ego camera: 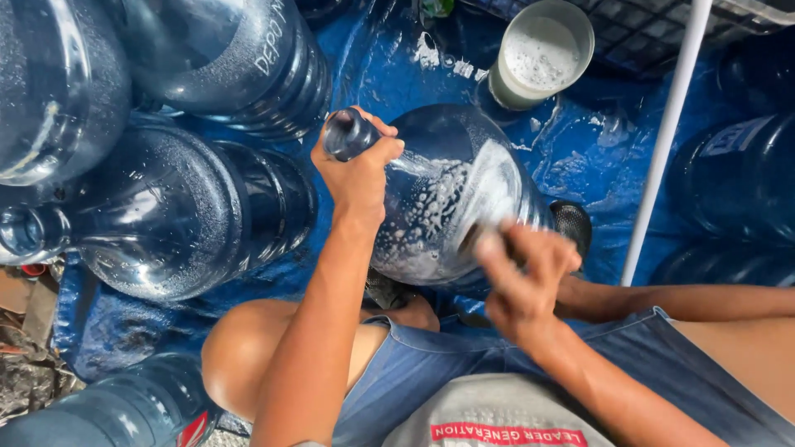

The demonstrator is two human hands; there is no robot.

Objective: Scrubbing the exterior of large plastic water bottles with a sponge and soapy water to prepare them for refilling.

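Around the neck of a large blue water jug point(451, 194), tilted and lying across the person's lap, the left hand point(358, 170) is closed tight, fingers wrapped fully about the narrow mouth end. Jug body runs down and to the right from that grip, coated in white soap foam and bubbles over its shoulder and side. Right hand point(526, 277) sits low on the jug's far side from the grip, blurred; fingers curled against the soapy wall, pressing something small and pale that cannot be made out. Whether that hand is fully clenched cannot be told. Beyond the gripped neck, up and to the right, a white cup point(542, 54) of sudsy liquid stands on the blue tarp point(580, 157). Left of the grip, another big jug point(178, 211) lies on its side, wet with droplets; above it two more jugs point(224, 58) crowd together. Below the left forearm, near the bare knee, one further jug point(124, 410) shows at the lower edge. Right of the soapy jug, a white pole point(662, 149) slants across the tarp. Blue denim shorts point(431, 377) lie beneath both forearms.
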